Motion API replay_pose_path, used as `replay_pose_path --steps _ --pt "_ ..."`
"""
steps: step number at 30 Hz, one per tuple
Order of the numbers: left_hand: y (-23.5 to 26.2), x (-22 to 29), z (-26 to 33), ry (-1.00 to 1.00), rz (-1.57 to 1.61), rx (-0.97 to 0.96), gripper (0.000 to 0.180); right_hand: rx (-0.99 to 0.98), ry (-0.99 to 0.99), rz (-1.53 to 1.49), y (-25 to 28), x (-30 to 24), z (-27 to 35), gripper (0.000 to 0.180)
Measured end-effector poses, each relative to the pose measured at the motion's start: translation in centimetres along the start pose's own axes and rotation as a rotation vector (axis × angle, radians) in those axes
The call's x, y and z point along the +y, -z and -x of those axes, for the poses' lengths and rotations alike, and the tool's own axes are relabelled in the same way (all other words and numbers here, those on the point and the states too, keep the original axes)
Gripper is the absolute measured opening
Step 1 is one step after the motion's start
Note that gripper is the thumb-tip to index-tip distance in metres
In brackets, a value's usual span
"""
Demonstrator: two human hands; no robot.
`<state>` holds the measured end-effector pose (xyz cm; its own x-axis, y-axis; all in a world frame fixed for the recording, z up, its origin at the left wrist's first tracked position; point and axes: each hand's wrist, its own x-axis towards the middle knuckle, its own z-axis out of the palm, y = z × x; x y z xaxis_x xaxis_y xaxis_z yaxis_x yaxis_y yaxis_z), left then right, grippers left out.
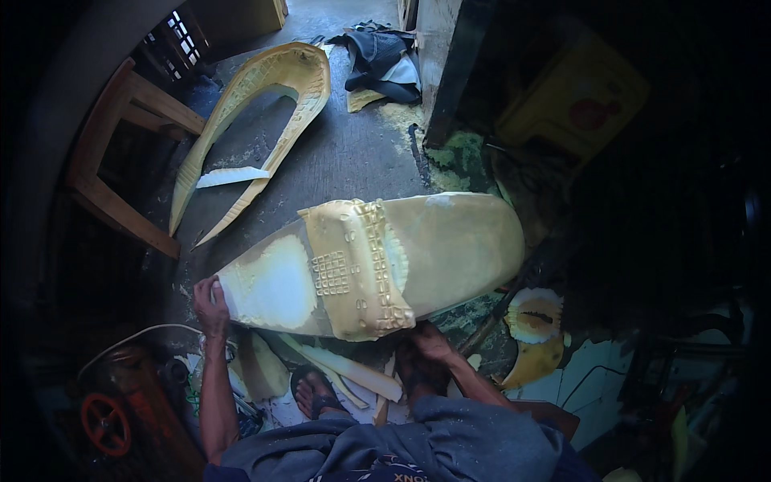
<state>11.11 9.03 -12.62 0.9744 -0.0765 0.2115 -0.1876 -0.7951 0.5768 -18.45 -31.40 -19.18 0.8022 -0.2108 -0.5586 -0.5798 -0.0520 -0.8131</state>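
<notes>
Gripping with my left hand (210,304), I am closing my fingers over the narrow left end of the big yellow foam seat cushion (377,265), which is lying across the floor (353,153) in front of my knees. My right hand (430,341) is pressing against the cushion's near edge, just under the loose foam piece (357,269) with the waffle pattern that is draped across its middle; whether that hand is closed on anything I cannot tell, since the edge is hiding my fingers. My sandalled foot (317,394) is resting among foam offcuts (345,369) just below the cushion. Farther off on the floor, a horseshoe-shaped foam frame (281,88) is lying well apart, beside a wooden stool (120,161). A red wheel (104,423) is sitting near my left elbow.
</notes>
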Motion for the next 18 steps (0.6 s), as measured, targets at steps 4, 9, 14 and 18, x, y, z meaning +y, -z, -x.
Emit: replay_pose_path --steps 4,9,14,18 --pt "-0.7 0.5 0.6 -0.091 -0.098 0.083 0.024 -0.06 -0.199 -0.114 0.4 1.9 -0.7 0.045" --pt "-1.1 2.3 0.1 -0.146 -0.175 0.187 0.023 0.01 -0.284 -0.021 1.9 1.4 -0.7 0.049" --pt "-0.6 3.4 -0.1 -0.182 -0.247 0.203 0.025 0.027 -0.309 -0.082 1.3 0.9 -0.3 0.041" --pt "-0.5 3.8 -0.2 -0.156 -0.287 0.138 0.027 0.027 -0.247 -0.132 0.8 0.9 -0.3 0.037"
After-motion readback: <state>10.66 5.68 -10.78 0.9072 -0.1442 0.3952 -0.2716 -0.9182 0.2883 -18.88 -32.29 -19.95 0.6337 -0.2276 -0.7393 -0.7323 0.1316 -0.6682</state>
